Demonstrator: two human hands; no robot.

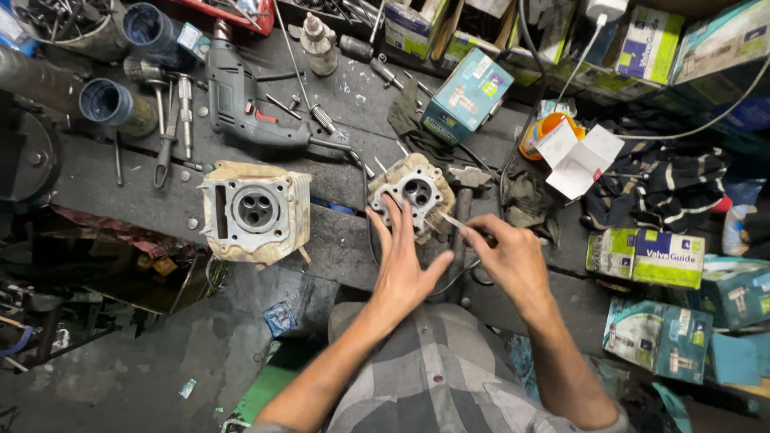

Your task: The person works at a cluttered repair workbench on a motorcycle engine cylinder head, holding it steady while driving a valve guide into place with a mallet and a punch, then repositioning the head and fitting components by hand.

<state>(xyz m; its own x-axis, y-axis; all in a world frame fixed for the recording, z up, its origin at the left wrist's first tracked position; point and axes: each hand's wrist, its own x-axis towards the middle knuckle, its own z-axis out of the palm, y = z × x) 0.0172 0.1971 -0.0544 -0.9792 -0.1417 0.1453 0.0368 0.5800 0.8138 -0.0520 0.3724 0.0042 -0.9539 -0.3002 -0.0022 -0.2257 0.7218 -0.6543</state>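
The left hand (pixel 403 261) lies flat with its fingers spread wide apart, and the fingertips touch the small metal engine part (pixel 413 195) on the dark workbench (pixel 120 172). The right hand (pixel 511 258) is just beside it, with its fingers pinched together on a thin metal tool (pixel 454 222). The tip of the tool points at the edge of the small engine part. Both arms reach up from the bottom over a grey checked shirt (pixel 437 377).

A bigger engine part (pixel 255 210) sits to the left, well apart from the hands. A blue and white box (pixel 468 95) lies tilted above the small part. An open white box (pixel 577 158) sits to the right. Green and white boxes (pixel 651 256) and teal boxes (pixel 682 333) lie far right. A grey drill (pixel 241 100) lies near the top
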